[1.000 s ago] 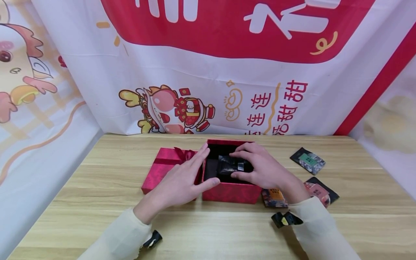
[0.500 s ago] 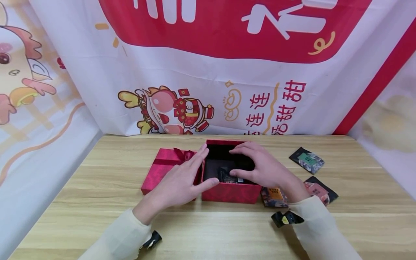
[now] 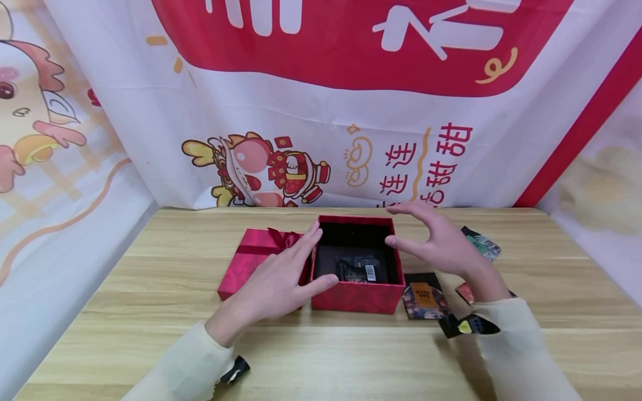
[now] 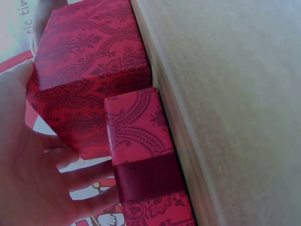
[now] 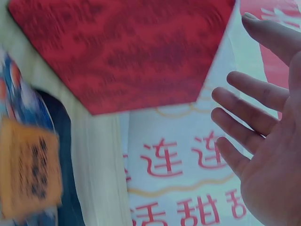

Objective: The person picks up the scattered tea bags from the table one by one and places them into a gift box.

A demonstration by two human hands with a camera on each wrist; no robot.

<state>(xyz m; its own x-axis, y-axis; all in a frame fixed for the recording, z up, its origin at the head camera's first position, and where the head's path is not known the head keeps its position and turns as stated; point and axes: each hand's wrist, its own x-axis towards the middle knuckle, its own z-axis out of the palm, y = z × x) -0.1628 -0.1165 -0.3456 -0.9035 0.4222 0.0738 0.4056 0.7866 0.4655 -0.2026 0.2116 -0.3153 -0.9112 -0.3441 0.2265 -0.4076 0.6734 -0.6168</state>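
2 bare hands work at the desk [image 3: 351, 356], both released. The left grip [image 3: 273, 284], fingers straight, lies at the 9 o'clock side of a red box [image 3: 357, 299], its thumb over the near rim. The right grip [image 3: 441, 242], fingers spread, hangs off the box's 2 o'clock side, holding nothing.

The 1 box is uncovered and dark inside. On its floor lies 1 black packet [image 3: 353, 273] with 1 white label [image 3: 370, 273]; whether more lie beneath, I cannot tell. Beside the box at 9 o'clock sits 1 red lid [image 3: 241, 267] with 1 bow [image 3: 283, 239].

3 other packets lie on the desk: an orange-labelled packet [image 3: 425, 303] just beside the box at 4 o'clock, a pinkish packet [image 3: 464, 292] farther off just past 3 o'clock and mostly hidden by the wrist, and a green-labelled packet [image 3: 484, 245] at 3 o'clock, partly behind the right grip.

Only the head view shows the box's contents. The left wrist view adds the ribbon [image 4: 150, 176] crossing the lid's side; the right wrist view adds all 5 digits apart from the box.

Beyond, at 12 o'clock, hangs a printed cloth [image 3: 321, 106] with 1 cartoon dragon [image 3: 251, 172] toward 10 to 11 o'clock.
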